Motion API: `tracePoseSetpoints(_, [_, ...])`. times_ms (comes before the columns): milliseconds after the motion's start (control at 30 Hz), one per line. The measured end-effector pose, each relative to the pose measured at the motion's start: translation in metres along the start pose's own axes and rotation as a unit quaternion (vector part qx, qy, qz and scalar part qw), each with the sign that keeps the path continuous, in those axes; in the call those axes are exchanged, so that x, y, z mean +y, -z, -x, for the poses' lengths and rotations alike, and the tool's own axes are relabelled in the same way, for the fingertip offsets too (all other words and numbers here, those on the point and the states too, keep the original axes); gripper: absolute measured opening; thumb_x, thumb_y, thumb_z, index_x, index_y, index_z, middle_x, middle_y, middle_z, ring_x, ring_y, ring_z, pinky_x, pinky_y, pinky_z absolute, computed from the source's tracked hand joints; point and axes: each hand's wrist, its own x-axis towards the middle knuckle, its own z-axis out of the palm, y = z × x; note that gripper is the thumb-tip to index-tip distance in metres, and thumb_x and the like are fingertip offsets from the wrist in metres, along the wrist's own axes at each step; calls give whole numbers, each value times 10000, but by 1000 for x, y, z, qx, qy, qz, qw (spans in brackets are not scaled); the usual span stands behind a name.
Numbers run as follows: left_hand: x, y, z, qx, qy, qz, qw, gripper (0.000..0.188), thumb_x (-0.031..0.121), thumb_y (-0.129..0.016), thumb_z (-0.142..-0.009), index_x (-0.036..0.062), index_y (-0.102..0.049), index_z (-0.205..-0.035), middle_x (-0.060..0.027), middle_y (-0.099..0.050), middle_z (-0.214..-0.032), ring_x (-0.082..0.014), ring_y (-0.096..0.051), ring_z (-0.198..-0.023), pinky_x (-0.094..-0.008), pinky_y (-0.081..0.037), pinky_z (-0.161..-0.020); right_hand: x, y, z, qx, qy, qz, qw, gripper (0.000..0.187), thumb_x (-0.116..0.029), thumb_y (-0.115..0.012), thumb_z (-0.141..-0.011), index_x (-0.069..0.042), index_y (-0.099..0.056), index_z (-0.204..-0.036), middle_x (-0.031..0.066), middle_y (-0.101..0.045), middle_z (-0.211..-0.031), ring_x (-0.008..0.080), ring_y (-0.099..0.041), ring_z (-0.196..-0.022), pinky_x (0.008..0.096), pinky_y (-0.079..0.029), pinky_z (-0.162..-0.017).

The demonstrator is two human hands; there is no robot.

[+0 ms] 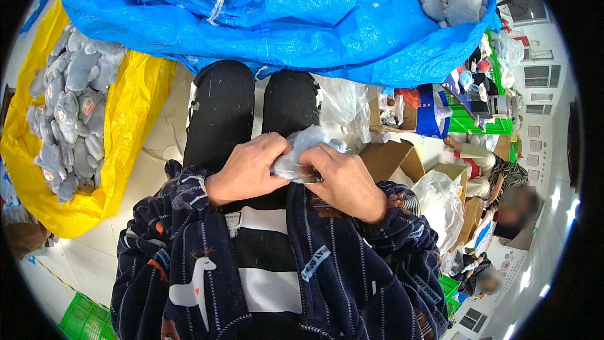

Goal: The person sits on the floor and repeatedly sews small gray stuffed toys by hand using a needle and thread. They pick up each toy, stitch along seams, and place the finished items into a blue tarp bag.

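Above my lap, both hands hold one small grey plush piece (pixel 294 160). My left hand (pixel 250 170) pinches its left side between thumb and fingers. On its right side, my right hand (pixel 345 181) grips with the thumb and fingertips closed on the fabric. The fingers cover much of the plush, so its full shape is hidden. Beneath lie my knees in black trousers (pixel 221 110).
A large blue woven sack (pixel 270 19) stands ahead, with grey plush toys (pixel 462 1) at its right end. To the left, a yellow sack (pixel 139 97) holds several grey plush toys (pixel 74 113). Cardboard boxes (pixel 384 162), green crates (pixel 462 119) and co-workers (pixel 500 176) are at right.
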Motion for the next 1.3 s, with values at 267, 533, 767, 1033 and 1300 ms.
tracePoseSetpoints(267, [0,-1,0,3,-11,-21,1000,309,142,-685,-685,36,-493,-903,-128,-551,-834,-341,-584,-799,-419,-477,-634,10,-7,6,92,-3,-73,993,247,-21,-662,-716,-36,-521,-917,137,-583,-873,336,-614,-772,397,-499,-651])
tracePoseSetpoints(533, [5,-2,0,-36,-50,-57,996,218,122,-641,-708,39,-488,-839,-126,-531,-795,-333,-573,-750,-415,-470,-607,1,-13,21,116,5,72,991,202,-13,-614,-730,-52,-532,-910,117,-559,-811,326,-592,-687,393,-487,-567])
tracePoseSetpoints(767, [-9,-11,6,-34,-120,-44,991,182,114,-657,-721,29,-512,-790,-117,-525,-795,-310,-567,-696,-374,-472,-588,73,-10,1,153,-83,23,985,127,-105,-599,-835,7,-558,-878,211,-606,-811,397,-595,-743,433,-463,-650])
tracePoseSetpoints(1033, [-21,-2,20,-18,-123,-29,992,251,107,-676,-675,44,-491,-833,-109,-498,-807,-302,-561,-733,-382,-476,-620,113,-46,-24,63,-151,-261,951,208,-194,-600,-896,10,-601,-856,60,-591,-702,104,-511,-686,300,-438,-623])
tracePoseSetpoints(1300, [-13,4,12,-22,-75,-31,996,274,143,-699,-698,31,-494,-842,-125,-522,-804,-323,-567,-742,-389,-470,-620,93,-20,-16,89,-126,-239,959,219,-205,-620,-892,9,-602,-845,25,-586,-707,67,-482,-690,264,-424,-615])
